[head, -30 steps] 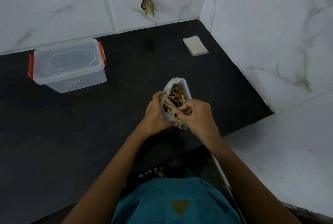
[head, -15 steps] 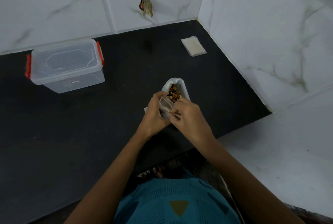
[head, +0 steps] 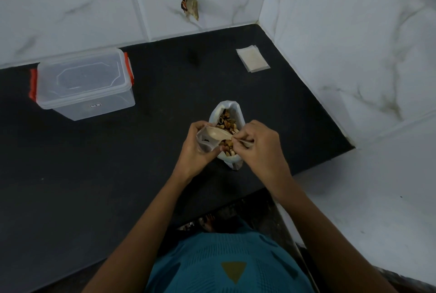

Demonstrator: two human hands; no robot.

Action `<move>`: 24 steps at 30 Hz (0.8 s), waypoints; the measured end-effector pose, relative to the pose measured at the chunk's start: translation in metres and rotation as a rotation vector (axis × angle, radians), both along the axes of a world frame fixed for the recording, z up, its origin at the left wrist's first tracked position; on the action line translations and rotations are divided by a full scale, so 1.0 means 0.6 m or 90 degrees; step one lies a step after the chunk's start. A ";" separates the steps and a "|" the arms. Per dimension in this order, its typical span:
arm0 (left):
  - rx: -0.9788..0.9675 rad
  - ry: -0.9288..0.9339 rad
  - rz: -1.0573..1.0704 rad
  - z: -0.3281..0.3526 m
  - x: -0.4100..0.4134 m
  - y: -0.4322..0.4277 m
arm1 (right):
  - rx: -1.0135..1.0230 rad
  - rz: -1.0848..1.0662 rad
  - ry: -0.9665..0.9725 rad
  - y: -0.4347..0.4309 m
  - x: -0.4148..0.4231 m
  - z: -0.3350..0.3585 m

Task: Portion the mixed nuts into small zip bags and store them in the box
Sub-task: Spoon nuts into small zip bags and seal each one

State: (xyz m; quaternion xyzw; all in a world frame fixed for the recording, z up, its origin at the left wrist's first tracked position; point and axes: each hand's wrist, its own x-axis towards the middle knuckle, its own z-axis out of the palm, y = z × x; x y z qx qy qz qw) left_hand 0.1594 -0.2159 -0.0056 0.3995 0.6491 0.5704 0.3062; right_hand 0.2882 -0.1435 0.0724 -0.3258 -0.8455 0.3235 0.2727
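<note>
A white plastic bag of mixed nuts (head: 227, 123) stands open on the black counter (head: 118, 174). In front of it my left hand (head: 197, 151) grips a small clear zip bag (head: 208, 138) by its left side. My right hand (head: 257, 149) pinches the right end of that bag's mouth, pulling it wide over the nuts. The clear storage box (head: 82, 85) with red clips sits at the far left with its lid on. A stack of flat spare zip bags (head: 252, 59) lies at the back right.
White marble-tiled walls enclose the counter at the back and right. A brownish scrap (head: 190, 7) sticks to the back wall. The counter's front edge runs just below my wrists.
My hands have drawn apart, stretching the small zip bag's mouth open; more of the bag shows at my left hand. The nut bag and box stayed in place.
</note>
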 end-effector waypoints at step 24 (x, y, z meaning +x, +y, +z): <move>-0.078 -0.198 -0.045 -0.050 -0.027 0.012 | -0.042 -0.149 -0.195 0.073 -0.044 -0.107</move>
